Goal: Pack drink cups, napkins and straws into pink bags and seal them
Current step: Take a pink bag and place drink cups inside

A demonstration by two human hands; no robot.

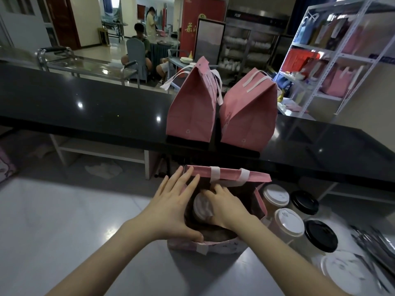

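Observation:
An open pink bag with white handles stands on the pale worktop in front of me. My left hand grips its left rim, thumb on the near edge, fingers on the far side, holding the mouth open. My right hand reaches down inside the bag, fingers around a white-lidded drink cup that sits in it. Right of the bag stand more cups: two with white lids and two with black lids.
Two closed pink bags stand on the raised black counter behind. A white lid and a pile of wrapped straws lie at the right. Shelves with bags stand beyond; people sit at a far table.

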